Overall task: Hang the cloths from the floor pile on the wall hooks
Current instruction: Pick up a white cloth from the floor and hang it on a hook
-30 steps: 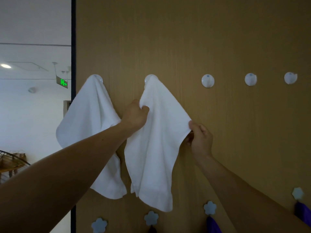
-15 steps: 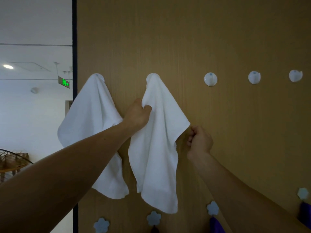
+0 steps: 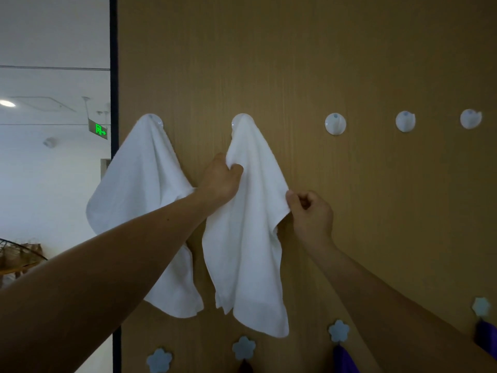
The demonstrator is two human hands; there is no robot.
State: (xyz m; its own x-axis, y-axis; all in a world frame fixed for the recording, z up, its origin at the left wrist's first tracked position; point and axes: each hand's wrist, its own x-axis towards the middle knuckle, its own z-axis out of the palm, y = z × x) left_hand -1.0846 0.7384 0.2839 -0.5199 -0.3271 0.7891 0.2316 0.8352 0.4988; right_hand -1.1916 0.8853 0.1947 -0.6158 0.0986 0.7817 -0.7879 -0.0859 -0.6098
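The left hand point(image 3: 220, 181) is pinching the second white terry cloth point(image 3: 247, 238), which is draping from the round white wall hook point(image 3: 240, 120); the right hand point(image 3: 309, 211) is nipping its side edge. Best tugging evenly, gently, keeping it seated.

I see pale blue flower shapes point(image 3: 243, 347) low on the wooden wall point(image 3: 349, 63), purple fabric point(image 3: 345, 359) beneath them, and a green exit sign point(image 3: 98, 129) hanging at far left.

Two cloths hang side by side on the wall, the left cloth point(image 3: 137, 200) beside the right cloth point(image 3: 250, 238). Three bare hooks point(image 3: 335, 124) sit to their right.
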